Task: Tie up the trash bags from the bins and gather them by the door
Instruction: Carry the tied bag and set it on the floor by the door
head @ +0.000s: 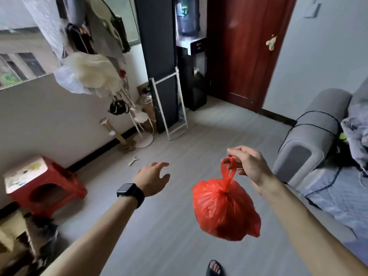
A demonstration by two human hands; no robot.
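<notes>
Pinched by its handles in the right hand [246, 166], a knotted red plastic trash bag [226, 210] hangs (left hand [152, 178] spread, empty); dark red wooden door [245, 50] lies ahead, bag not yet delivered.

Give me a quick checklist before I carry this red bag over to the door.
1. Red trash bag tied shut: ok, neck is knotted below the handles.
2. Right hand grip: ok, it pinches the handles.
3. Left hand free: ok, open, holding nothing.
4. Floor toward the red door: ok, bare boards ahead.
5. Bag's underside leak-free: cannot tell, hidden.
</notes>
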